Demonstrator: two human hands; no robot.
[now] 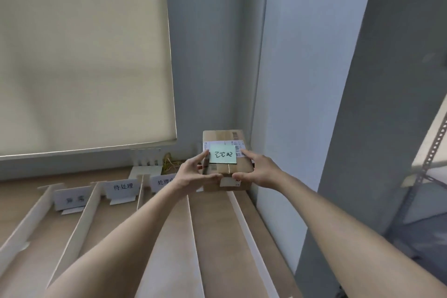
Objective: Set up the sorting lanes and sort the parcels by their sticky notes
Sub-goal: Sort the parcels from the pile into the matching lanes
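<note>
A brown cardboard parcel [223,138] sits at the far end of the rightmost lane, against the wall. A pale green sticky note [222,154] with handwriting lies on its top. My left hand [193,172] grips the parcel's left side, thumb under the near edge and a finger up by the note. My right hand [257,172] grips the right side. White divider strips [90,205] split the wooden table [169,237] into several lanes. White label cards stand at the lanes' far ends: one [72,198], another [122,187], and a third [163,182] partly hidden by my left hand.
A roller blind [82,55] covers the window at the left. A grey wall [290,104] closes the table's right edge. A white holder [146,167] and yellowish strands [171,163] lie at the back. A metal rack [433,152] stands at the far right.
</note>
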